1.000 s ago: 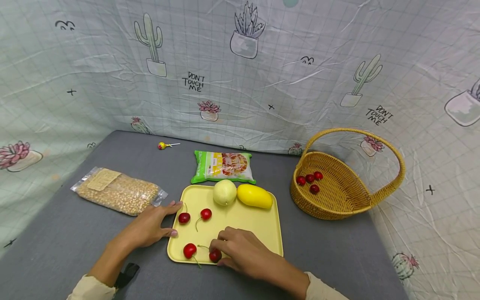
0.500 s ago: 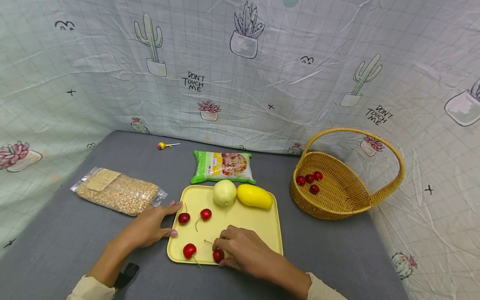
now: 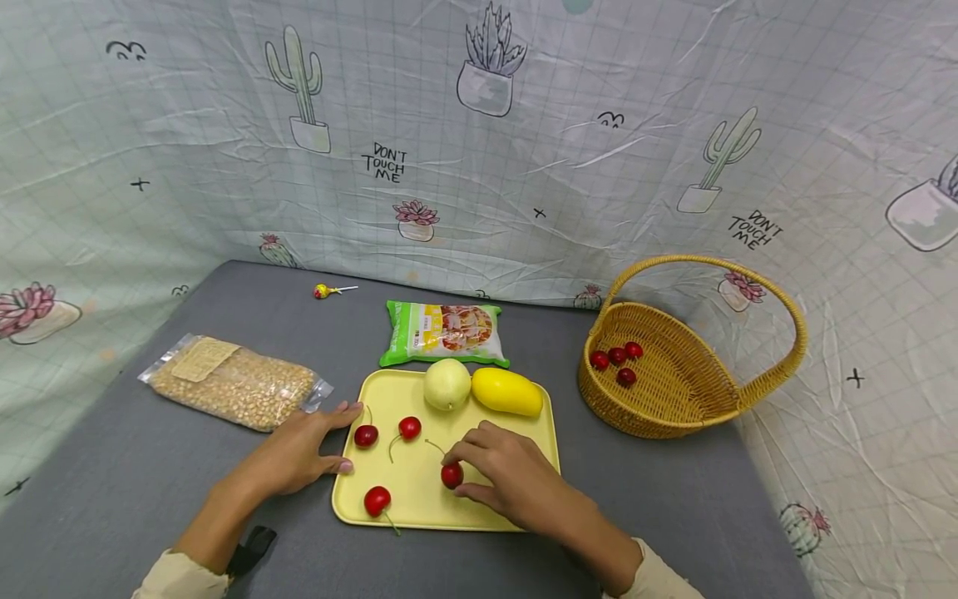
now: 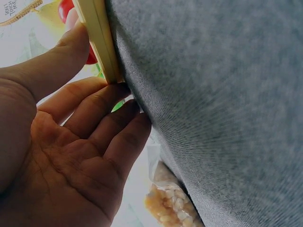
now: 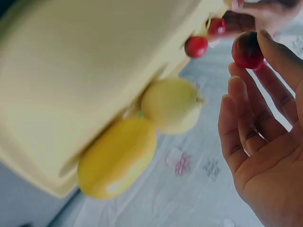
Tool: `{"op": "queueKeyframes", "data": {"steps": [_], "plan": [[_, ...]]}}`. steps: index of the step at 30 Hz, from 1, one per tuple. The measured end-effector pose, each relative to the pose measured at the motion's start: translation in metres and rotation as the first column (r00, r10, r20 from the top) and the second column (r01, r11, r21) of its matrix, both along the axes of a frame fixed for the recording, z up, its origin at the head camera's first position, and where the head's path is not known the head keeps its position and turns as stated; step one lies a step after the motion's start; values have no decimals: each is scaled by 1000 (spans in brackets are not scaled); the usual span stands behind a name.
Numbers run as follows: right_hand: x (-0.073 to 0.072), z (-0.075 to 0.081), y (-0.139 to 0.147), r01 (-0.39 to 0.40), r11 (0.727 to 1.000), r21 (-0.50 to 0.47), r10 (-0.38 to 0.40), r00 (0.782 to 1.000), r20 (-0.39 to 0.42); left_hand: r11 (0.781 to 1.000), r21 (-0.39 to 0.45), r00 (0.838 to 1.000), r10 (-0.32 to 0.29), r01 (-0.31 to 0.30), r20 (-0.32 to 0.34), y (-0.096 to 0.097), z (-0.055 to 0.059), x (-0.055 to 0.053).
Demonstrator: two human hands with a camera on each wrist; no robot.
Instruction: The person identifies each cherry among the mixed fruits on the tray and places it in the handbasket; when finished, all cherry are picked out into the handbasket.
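Between the thumb and fingers of my right hand (image 3: 516, 478) a dark red cherry (image 3: 451, 475) is pinched, its stem pointing up and left over the tray. The right wrist view shows the same cherry (image 5: 248, 50) at the fingertips. My left hand (image 3: 299, 449) rests against the left edge of the yellow tray (image 3: 419, 478), fingers and thumb spread along the rim. In the left wrist view its fingers touch the tray wall (image 4: 102, 45). On the tray lie other stemmed cherries (image 3: 377, 501), a pale green round fruit (image 3: 447, 385) and a yellow oblong fruit (image 3: 507, 392).
A wicker basket (image 3: 659, 416) with several cherries (image 3: 626, 378) stands right of the tray. Behind the tray lies a green-and-white food packet (image 3: 446, 334). A clear bag of corn kernels (image 3: 235, 387) is at left, with a lollipop (image 3: 322, 291) farther back. A patterned curtain encloses the table.
My right hand has brought the pinched cherry up and right, away from the tray's front edge. My left hand has stayed at the tray's left side.
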State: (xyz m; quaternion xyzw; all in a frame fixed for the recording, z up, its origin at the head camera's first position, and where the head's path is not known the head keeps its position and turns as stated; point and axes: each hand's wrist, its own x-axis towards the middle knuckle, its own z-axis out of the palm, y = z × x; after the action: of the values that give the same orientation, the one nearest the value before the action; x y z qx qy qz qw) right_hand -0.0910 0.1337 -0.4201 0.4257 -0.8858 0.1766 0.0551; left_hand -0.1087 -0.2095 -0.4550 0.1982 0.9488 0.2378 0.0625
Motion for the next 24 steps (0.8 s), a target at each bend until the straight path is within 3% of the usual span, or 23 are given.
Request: {"op": "queueKeyframes", "data": {"steps": [18,24], "plan": [[-22,30,42,180,968,-173,-195,978,-76,1000,3,1000,-1,1,-2,0,0,0],[-28,36,54,226,955,-190,-245,966,-84,1000,7,1000,-2,3,-11,0,-1,0]]}}
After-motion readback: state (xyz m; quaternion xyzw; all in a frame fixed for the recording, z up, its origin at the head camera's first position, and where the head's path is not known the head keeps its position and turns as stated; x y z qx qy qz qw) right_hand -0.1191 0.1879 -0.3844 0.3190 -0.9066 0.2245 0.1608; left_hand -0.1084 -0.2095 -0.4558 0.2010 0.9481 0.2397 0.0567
